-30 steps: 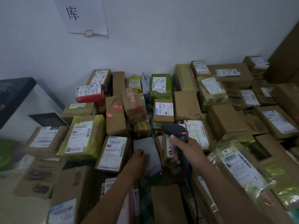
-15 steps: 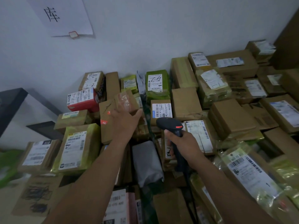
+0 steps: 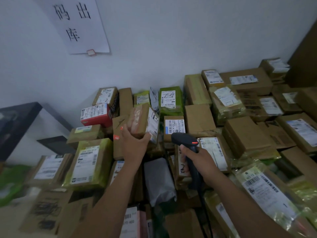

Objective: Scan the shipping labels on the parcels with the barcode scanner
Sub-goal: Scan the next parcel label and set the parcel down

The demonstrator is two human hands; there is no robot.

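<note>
A heap of cardboard parcels with white shipping labels fills the floor against the wall. My left hand (image 3: 133,143) grips a small taped brown parcel (image 3: 142,120) and holds it tilted, so its white label (image 3: 153,125) faces right. My right hand (image 3: 197,158) holds a black barcode scanner (image 3: 186,140) by its handle, with the head just right of that label and pointing toward the pile. A cable runs down from the handle.
A red box (image 3: 96,114) and a green-wrapped parcel (image 3: 169,100) lie behind the held parcel. A grey poly bag (image 3: 158,179) lies between my forearms. A paper sign (image 3: 77,24) hangs on the wall. A dark table edge (image 3: 18,121) stands at left.
My left hand left the grey bag, reached up to the small taped parcel and turned it so its label shows. The scanner stayed nearly in place. The view tilted upward.
</note>
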